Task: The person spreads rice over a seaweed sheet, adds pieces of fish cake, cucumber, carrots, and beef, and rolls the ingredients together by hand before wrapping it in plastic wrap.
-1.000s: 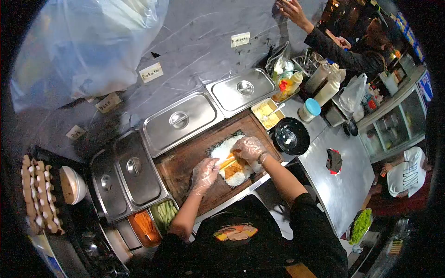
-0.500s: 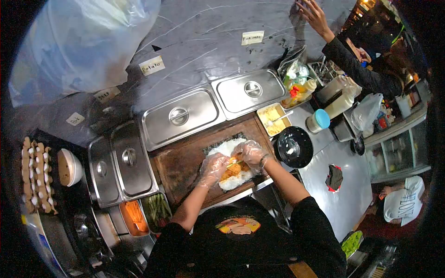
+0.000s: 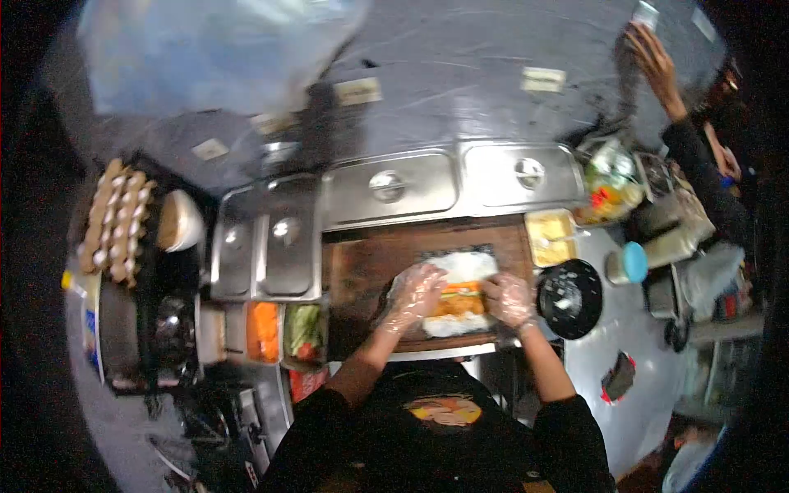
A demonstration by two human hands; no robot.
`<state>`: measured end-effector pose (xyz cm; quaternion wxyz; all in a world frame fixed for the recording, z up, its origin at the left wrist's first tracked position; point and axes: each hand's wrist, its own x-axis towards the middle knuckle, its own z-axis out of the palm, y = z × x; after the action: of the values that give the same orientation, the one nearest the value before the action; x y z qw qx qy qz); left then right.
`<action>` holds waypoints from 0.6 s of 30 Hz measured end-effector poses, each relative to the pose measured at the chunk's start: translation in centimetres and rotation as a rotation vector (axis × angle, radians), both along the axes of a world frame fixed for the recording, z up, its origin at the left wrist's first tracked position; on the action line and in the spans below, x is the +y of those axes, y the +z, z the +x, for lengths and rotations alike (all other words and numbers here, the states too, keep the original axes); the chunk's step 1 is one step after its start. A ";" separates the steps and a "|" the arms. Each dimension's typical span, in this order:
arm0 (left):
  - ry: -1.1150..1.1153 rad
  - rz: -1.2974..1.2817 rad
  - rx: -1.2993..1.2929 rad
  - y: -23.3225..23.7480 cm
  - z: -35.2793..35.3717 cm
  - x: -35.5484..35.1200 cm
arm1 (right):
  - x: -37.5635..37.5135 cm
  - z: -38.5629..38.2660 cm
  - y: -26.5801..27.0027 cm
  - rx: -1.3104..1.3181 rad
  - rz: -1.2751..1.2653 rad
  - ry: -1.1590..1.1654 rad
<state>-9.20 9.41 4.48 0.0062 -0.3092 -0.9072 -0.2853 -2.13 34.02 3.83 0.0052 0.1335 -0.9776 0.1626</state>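
A seaweed sheet [image 3: 477,248] spread with white rice [image 3: 457,266] lies on the brown wooden board [image 3: 362,263]. Across the rice runs a strip of orange and golden filling [image 3: 460,302]. My left hand [image 3: 416,297], in a clear plastic glove, rests at the left end of this filling, fingers reaching onto the rice. At the opposite end is my right hand [image 3: 509,301], gloved too, its fingers drawn together by the filling. Blur hides whatever is between those fingertips.
Lidded steel pans [image 3: 390,187] line the board's back and left. Carrot strips [image 3: 264,330] and green vegetables [image 3: 303,330] sit at front left. On the right are a yellow-filled tray [image 3: 552,237], a black bowl [image 3: 569,300] and a blue-lidded jar [image 3: 633,263]. Another person's hand [image 3: 655,70] reaches in at upper right.
The view has turned and shifted. My hands have moved apart from the middle of the filling to its two ends, and the filling now lies as a straighter strip.
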 end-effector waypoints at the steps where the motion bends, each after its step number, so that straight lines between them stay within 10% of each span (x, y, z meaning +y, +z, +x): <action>1: 0.057 0.073 -0.077 4.1 -0.4 -1.4 | 0.1 0.4 -0.6 0.027 0.001 -0.003; 5: 0.700 0.004 -0.203 10.5 -5.2 -10.7 | -0.6 2.5 0.0 0.298 -0.153 -0.172; 9: 0.721 -0.448 0.116 3.4 -13.4 -22.7 | -3.8 4.2 1.4 0.298 -0.178 -0.348; 18: 0.519 -0.307 -0.161 0.2 -17.8 -28.6 | -14.1 1.7 4.2 0.249 -0.213 -0.267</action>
<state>-27.03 -19.15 4.64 -0.0397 -0.0408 -0.9859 -0.1575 -0.47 19.94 8.06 0.1616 0.0204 -0.9557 0.2450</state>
